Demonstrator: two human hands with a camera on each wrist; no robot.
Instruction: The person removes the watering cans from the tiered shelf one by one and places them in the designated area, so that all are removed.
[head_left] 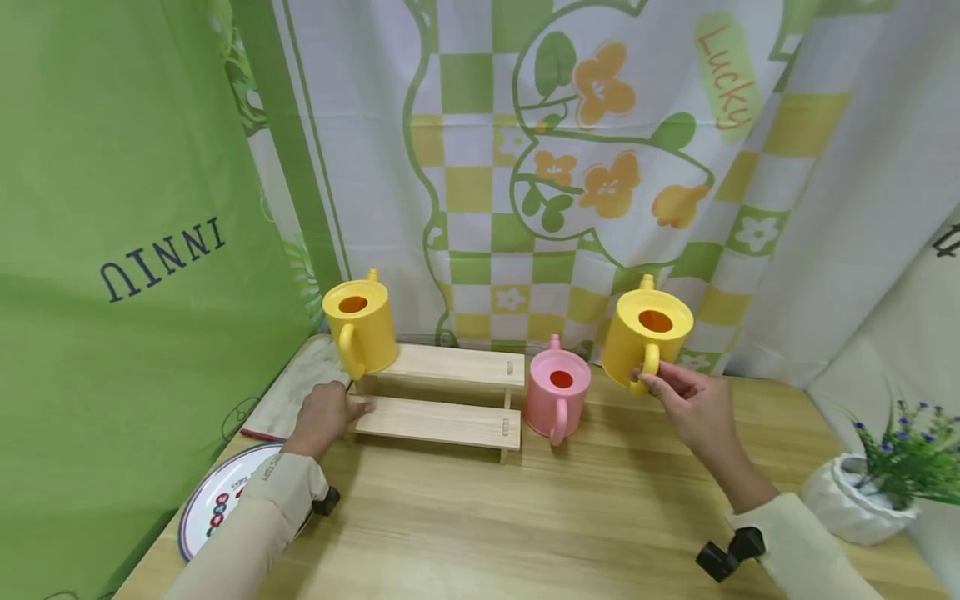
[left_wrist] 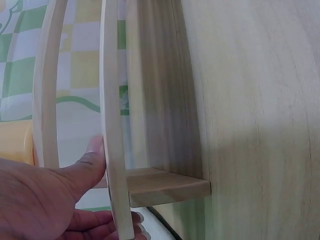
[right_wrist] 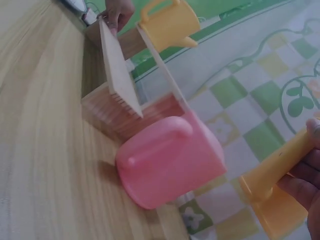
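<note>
My left hand (head_left: 324, 414) grips the left end of the lower step of a two-tier wooden shelf (head_left: 442, 421); in the left wrist view the thumb (left_wrist: 92, 162) lies on one face and the fingers curl under the other. On the upper tier's left end stands a yellow watering can (head_left: 367, 329). By its handle, my right hand (head_left: 693, 412) holds a second yellow watering can (head_left: 648, 333), upright near the curtain; whether its base touches the table cannot be told. Between shelf and right hand, a pink watering can (head_left: 557, 392) stands on the table, spout toward the curtain.
A white plate (head_left: 197, 517) with coloured prints lies under the left forearm. Behind it is a pale cloth (head_left: 300, 396). At the right stands a white pot (head_left: 847, 508) with a purple-flowered plant. A patterned curtain (head_left: 480, 200) closes off the back of the wooden table (head_left: 510, 525).
</note>
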